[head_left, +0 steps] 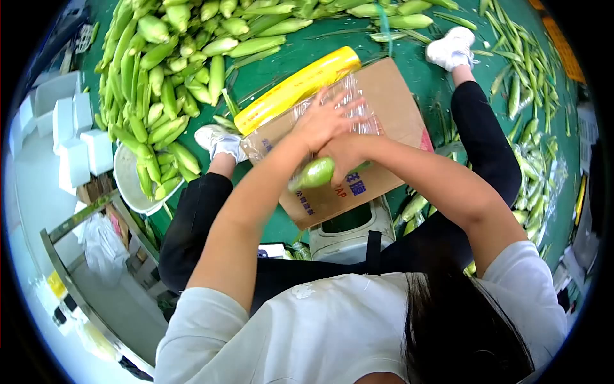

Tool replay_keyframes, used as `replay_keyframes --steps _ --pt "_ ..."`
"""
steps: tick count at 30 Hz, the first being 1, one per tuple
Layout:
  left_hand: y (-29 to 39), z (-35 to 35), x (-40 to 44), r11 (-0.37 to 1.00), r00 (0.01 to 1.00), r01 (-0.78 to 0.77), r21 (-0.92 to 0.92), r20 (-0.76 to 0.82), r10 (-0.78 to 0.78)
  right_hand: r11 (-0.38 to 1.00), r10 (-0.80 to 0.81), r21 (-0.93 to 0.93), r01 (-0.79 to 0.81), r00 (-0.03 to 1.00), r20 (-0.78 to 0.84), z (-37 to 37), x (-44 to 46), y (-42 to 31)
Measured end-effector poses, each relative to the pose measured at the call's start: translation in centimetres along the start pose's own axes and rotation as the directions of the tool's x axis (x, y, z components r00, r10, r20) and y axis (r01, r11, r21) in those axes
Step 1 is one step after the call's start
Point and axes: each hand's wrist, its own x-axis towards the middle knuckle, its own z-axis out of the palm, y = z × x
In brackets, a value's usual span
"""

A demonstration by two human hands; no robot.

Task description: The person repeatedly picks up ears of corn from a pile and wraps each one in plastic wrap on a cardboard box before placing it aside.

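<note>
A flat piece of cardboard point(396, 96) lies across a grey stool in front of me. Along its far left edge rests a roll of yellow-cored plastic film point(297, 89), and clear film point(366, 125) stretches over the cardboard. My left hand point(327, 120) is over the film with its fingers spread. Crossing just below it, my right hand point(345, 153) is closed around an ear of corn point(316, 173), whose green tip points to the left. The two hands overlap, so part of the corn and of the right fingers is hidden.
A big pile of husked-green corn point(160, 83) covers the back left, partly over a white basin point(131, 185). Loose leaves and bagged corn point(531, 179) lie at the right. A grey stool point(352, 240) stands under the cardboard. White foam boxes point(96, 150) are at far left.
</note>
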Motion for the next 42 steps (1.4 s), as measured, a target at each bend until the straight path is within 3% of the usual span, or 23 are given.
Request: replay_keyframes --steps 3,5,7,10,12,13,14,15,17,21,22,23,24,25,26,28,29,32,35,36,37,39,42 --pt "2.5 1.1 -0.9 0.982 0.992 -0.123 -0.142 -0.010 0.123 0.997 -0.031 0.077 0.002 0.924 0.381 1.9 -1.4 -1.7" --pt "2.9 2.4 -1.1 0.965 0.976 -0.206 -0.163 -0.101 0.191 0.902 -0.277 0.431 -0.012 0.750 0.600 5.8 -3.0 -2.2" --pt "3.6 2.4 -1.3 0.967 0.970 -0.234 -0.103 -0.094 0.225 0.912 -0.394 0.356 0.202 0.670 0.629 7.8 -7.7 -4.9" --pt "6.2 2.8 -1.6 0.979 0.989 -0.127 -0.157 -0.092 0.113 0.669 -0.202 0.719 -0.189 0.885 0.420 13.9 -17.6 -6.2" --pt "8.8 5.8 -2.0 0.976 0.999 -0.049 -0.212 -0.015 0.047 0.335 0.076 0.942 -0.025 0.997 0.000 15.6 -26.8 -7.9" --pt "11.7 4.0 -3.1 0.981 0.977 -0.117 -0.156 -0.196 0.085 0.139 0.214 0.975 0.173 0.956 -0.200 15.9 -30.9 -9.5" --pt "15.5 2.5 -2.2 0.990 0.996 -0.016 -0.140 0.087 0.028 0.190 0.486 0.950 0.249 0.817 -0.311 16.5 -34.2 -12.2" --pt "16.9 4.4 -3.3 0.884 0.987 -0.119 -0.453 0.041 0.154 0.225 0.644 0.939 0.260 0.683 -0.343 18.3 -36.6 -12.9" --pt "19.8 6.7 -5.6 0.761 0.776 -0.531 -0.372 -0.575 0.260 0.248 0.892 0.963 0.102 0.363 -0.268 25.2 -40.5 -10.9" --pt "13.1 3.1 -1.2 0.854 0.860 -0.295 -0.428 -0.508 0.042 0.166 0.978 0.974 -0.154 -0.104 -0.183 37.4 -43.8 -5.2" --pt "8.9 1.6 1.2 0.633 0.796 0.071 -0.771 -0.338 -0.502 0.154 0.969 0.968 -0.199 -0.163 -0.187 39.0 -43.8 -4.1" --pt "2.2 -0.5 4.2 0.549 0.566 0.142 -0.824 -0.388 -0.728 0.151 0.955 0.960 -0.234 -0.215 -0.203 39.6 -44.1 -2.9" --pt "-4.5 -2.6 7.3 0.443 0.275 0.141 -0.885 -0.395 -0.876 0.144 0.938 0.954 -0.265 -0.269 -0.217 39.7 -44.8 -1.9" --pt "-12.5 -2.4 8.9 0.225 0.166 0.164 -0.961 -0.198 -0.966 0.144 0.921 0.948 -0.285 -0.312 -0.234 39.8 -45.4 -1.4" --pt "-21.2 1.1 11.8 0.203 -0.070 0.113 -0.973 -0.212 -0.975 0.157 0.901 0.939 -0.307 -0.345 -0.264 39.7 -45.8 -1.0" --pt "-28.0 -4.2 13.5 -0.384 0.095 -0.147 -0.912 0.373 -0.923 0.233 0.836 0.910 -0.344 -0.406 -0.368 36.5 -46.4 -1.1" --pt "-33.1 -2.7 15.1 -0.580 0.249 -0.189 -0.793 0.532 -0.809 0.334 0.779 0.872 -0.358 -0.416 -0.469 32.7 -45.5 -0.9" --pt "-37.0 -3.1 17.4 -0.751 0.236 -0.211 -0.625 0.713 -0.660 0.699 0.579 0.655 -0.286 -0.310 -0.754 16.8 -37.0 -1.0" --pt "-30.6 -3.7 13.1 -0.731 0.412 -0.448 -0.515 0.607 -0.680 0.581 0.810 0.810 -0.080 0.152 -0.566 5.5 -24.8 0.6" --pt "-25.2 -5.1 10.7 -0.670 0.398 -0.425 -0.609 0.539 -0.743 0.507 0.825 0.856 -0.101 0.344 -0.448 5.5 -20.7 2.1" --pt "-19.4 -6.2 7.7 -0.592 0.385 -0.404 -0.697 0.458 -0.801 0.562 0.827 0.702 -0.437 0.318 -0.464 5.5 -17.0 2.0" --pt "-12.2 -5.1 0.4 -0.299 0.572 0.049 -0.953 0.272 -0.774 0.535 0.827 0.544 -0.646 0.269 -0.494 6.7 -11.7 0.8" --pt "-4.6 -1.9 -7.4 0.328 0.692 0.228 -0.917 -0.084 -0.717 0.766 0.604 0.411 -0.495 0.334 -0.724 10.1 -9.2 2.8"
